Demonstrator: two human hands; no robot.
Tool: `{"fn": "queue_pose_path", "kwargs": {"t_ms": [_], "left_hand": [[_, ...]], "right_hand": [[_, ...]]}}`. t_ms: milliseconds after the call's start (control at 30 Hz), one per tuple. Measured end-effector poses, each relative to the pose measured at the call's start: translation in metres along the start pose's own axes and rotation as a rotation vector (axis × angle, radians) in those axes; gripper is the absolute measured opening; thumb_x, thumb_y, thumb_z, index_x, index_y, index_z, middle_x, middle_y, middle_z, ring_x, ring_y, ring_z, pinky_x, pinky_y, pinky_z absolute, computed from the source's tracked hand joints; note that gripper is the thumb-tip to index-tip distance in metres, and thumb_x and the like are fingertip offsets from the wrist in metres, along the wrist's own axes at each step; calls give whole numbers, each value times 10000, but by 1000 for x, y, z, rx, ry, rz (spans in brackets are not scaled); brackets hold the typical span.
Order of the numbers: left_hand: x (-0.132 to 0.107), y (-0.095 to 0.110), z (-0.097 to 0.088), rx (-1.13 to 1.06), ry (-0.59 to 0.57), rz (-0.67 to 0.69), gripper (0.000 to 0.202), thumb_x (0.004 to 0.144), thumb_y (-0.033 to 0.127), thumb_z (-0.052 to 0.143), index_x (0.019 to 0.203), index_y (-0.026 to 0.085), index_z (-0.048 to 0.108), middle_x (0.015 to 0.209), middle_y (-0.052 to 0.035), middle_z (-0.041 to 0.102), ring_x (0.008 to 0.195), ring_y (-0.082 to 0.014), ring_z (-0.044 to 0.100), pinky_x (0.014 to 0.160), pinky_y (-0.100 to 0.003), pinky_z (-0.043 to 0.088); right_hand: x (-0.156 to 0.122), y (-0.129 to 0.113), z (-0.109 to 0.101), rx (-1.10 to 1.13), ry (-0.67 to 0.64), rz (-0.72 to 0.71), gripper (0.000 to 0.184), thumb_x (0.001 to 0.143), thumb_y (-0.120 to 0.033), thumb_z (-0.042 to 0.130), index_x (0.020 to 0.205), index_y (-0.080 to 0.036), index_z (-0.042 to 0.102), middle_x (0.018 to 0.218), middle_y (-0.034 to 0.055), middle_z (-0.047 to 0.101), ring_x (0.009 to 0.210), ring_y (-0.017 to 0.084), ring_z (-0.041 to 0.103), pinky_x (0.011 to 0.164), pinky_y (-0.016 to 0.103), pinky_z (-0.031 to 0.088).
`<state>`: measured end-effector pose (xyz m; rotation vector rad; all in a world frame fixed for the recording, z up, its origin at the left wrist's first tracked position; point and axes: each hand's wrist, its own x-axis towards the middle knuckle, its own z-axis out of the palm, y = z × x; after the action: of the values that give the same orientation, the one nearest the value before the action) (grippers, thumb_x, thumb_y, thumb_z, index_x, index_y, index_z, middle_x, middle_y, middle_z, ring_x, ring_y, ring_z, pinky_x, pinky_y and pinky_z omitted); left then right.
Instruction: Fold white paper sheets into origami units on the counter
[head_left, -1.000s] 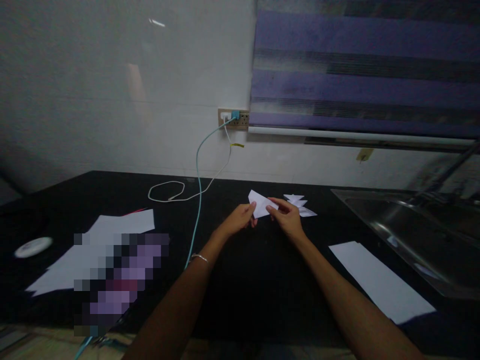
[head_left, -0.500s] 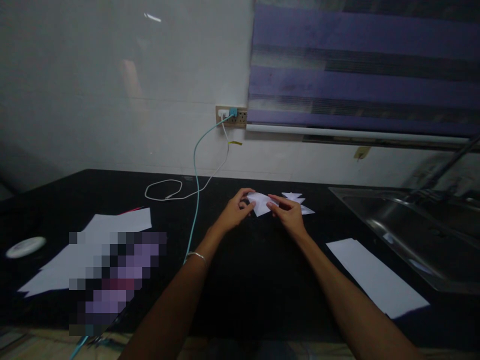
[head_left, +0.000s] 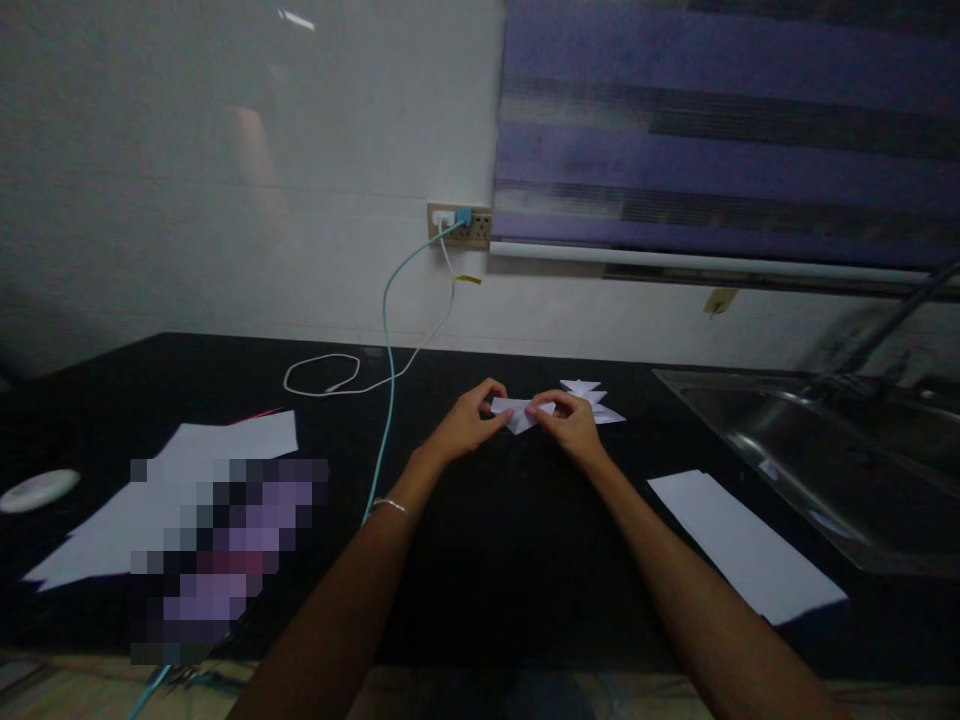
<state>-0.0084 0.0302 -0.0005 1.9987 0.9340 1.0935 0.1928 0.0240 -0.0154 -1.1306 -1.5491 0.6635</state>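
My left hand [head_left: 466, 424] and my right hand [head_left: 571, 428] meet over a small folded white paper piece [head_left: 519, 412], low against the black countertop [head_left: 480, 560]. Both hands pinch it, the left at its left end, the right at its right end. Just beyond my right hand lie a few small folded white paper shapes [head_left: 592, 400]. A thin bracelet [head_left: 390, 507] circles my left wrist.
White sheets [head_left: 180, 470] lie at the left beside a blurred-out patch. A long white paper strip [head_left: 742, 545] lies at the right, near a steel sink [head_left: 817, 460]. A teal cable [head_left: 386, 400] and a white cable [head_left: 330, 372] run from a wall socket [head_left: 457, 225]. A white disc [head_left: 37, 490] sits far left.
The hands have lowered the paper piece from held up in the air down toward the countertop, and it now looks flatter and more folded between the fingers.
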Motion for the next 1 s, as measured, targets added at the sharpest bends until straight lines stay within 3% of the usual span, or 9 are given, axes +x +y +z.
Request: {"fn": "queue_pose_path", "kwargs": {"t_ms": [167, 367, 533, 667, 833, 1000], "left_hand": [[-2, 6, -2, 112, -67, 189, 272, 816, 272, 599, 1080, 205, 586, 1070, -48, 588, 977, -172, 550, 847, -304, 428], [-4, 9, -3, 154, -111, 138, 332, 754, 305, 674, 1057, 189, 602, 1026, -60, 610, 930, -196, 565, 839, -338, 439], [-4, 8, -4, 127, -183, 207, 325, 788, 267, 637, 1109, 221, 626, 1058, -61, 607, 977, -191, 556, 875, -339, 424], [-3, 5, -5, 122, -194, 200, 323, 812, 260, 608, 1133, 231, 626, 1054, -62, 608, 960, -181, 559, 855, -327, 429], [-2, -1, -5, 139, -153, 209, 286, 799, 236, 606, 1084, 208, 623, 1046, -55, 610, 925, -172, 561, 804, -300, 431], [-1, -8, -2, 96, -128, 81, 226, 783, 275, 614, 988, 180, 601, 839, -20, 607, 701, -135, 540, 609, -237, 406]], "right_hand": [[1, 4, -1, -31, -35, -62, 276, 697, -430, 699, 806, -178, 680, 604, -8, 572, 443, 86, 348, 425, 233, 214], [1, 9, -2, -35, -90, -32, 293, 697, -443, 696, 830, -184, 677, 657, 1, 611, 468, 98, 387, 446, 234, 257], [1, 8, -5, -52, -114, -22, 279, 712, -449, 680, 810, -189, 651, 716, 7, 629, 484, 101, 412, 448, 230, 277], [0, 4, -8, -46, -174, -53, 253, 744, -431, 655, 820, -192, 623, 782, 15, 632, 570, 124, 495, 502, 233, 355], [-1, 4, -11, -49, -263, 0, 313, 703, -405, 702, 922, -201, 609, 726, -11, 603, 568, 126, 508, 509, 230, 376], [1, 8, -13, -33, -245, -5, 355, 650, -358, 732, 941, -197, 608, 771, -8, 617, 609, 133, 540, 543, 240, 412]]}}
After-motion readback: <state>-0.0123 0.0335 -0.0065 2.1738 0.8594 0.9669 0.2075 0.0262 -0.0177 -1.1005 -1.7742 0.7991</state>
